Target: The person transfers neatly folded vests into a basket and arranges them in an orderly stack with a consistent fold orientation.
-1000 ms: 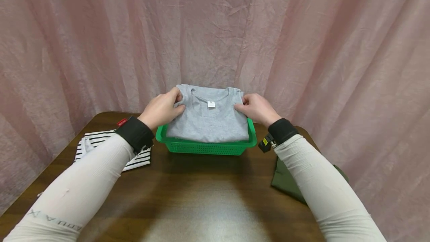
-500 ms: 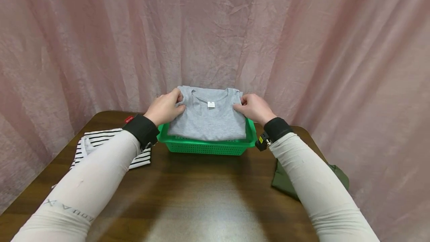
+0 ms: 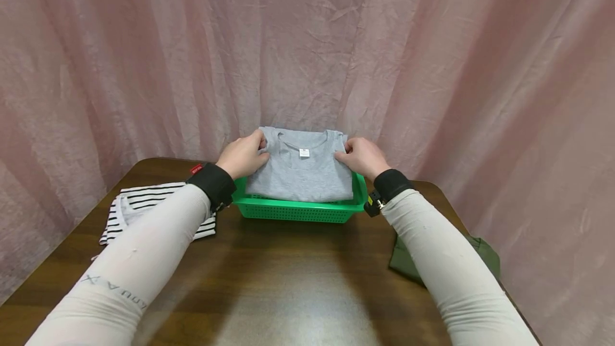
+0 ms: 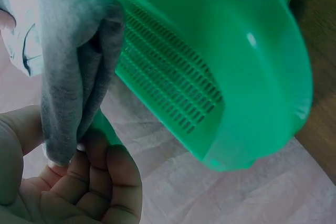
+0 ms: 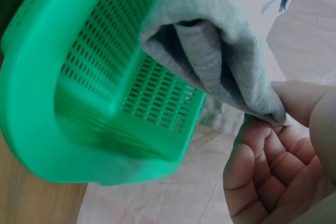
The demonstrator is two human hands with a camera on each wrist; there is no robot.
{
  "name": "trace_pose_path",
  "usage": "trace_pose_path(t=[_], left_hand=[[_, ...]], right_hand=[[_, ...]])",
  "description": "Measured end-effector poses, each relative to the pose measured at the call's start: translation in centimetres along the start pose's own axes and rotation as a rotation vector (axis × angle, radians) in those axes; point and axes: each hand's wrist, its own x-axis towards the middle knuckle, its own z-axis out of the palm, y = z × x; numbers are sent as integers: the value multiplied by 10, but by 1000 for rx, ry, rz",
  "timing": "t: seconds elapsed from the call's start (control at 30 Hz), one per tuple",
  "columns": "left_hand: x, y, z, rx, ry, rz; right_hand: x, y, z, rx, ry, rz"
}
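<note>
A folded grey shirt [image 3: 302,175] with a white neck label is held tilted over a green perforated basket [image 3: 294,211], its lower fold within the basket's rim. My left hand [image 3: 244,155] pinches the shirt's upper left edge; in the left wrist view the left hand [image 4: 79,177] has thumb and fingers on the grey cloth [image 4: 68,72]. My right hand [image 3: 363,157] pinches the upper right edge. The right wrist view shows the right hand [image 5: 283,161] gripping a folded corner of the cloth [image 5: 210,40] beside the basket [image 5: 31,108].
A black-and-white striped garment [image 3: 144,195] lies on the brown table [image 3: 288,271] at the left, partly behind my left arm. A dark green folded cloth [image 3: 405,260] lies at the right, partly under my right arm. A pink curtain [image 3: 307,41] hangs behind the table.
The shirt's top edge has lowered slightly, and its left side has shifted a little rightward with my left hand. Both hands keep their hold. The basket stays in place.
</note>
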Motion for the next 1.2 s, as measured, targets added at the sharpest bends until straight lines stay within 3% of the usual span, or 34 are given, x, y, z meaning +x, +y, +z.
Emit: trace_pose_path(t=[0.53, 0.87, 0.9, 0.97, 1.0, 1.1, 1.13, 1.2], left_hand=[[1, 1, 12, 15, -64, -42], [6, -1, 24, -1, -112, -55], [15, -16, 35, -22, -109, -28], [21, -24, 41, -25, -121, -25], [30, -40, 52, -43, -116, 4], [48, -65, 72, -36, -121, 14], [47, -61, 72, -12, -123, -7], [56, -77, 86, 6, -107, 6]], right_hand=[[3, -2, 18, -58, 3, -27], [10, 7, 33, -111, -42, 10], [10, 8, 35, -115, -41, 13], [10, 8, 37, -121, -39, 15], [9, 9, 38, -123, -40, 17], [8, 10, 40, -126, -45, 22], [8, 10, 40, -127, -47, 24], [8, 11, 42, -131, -49, 29]])
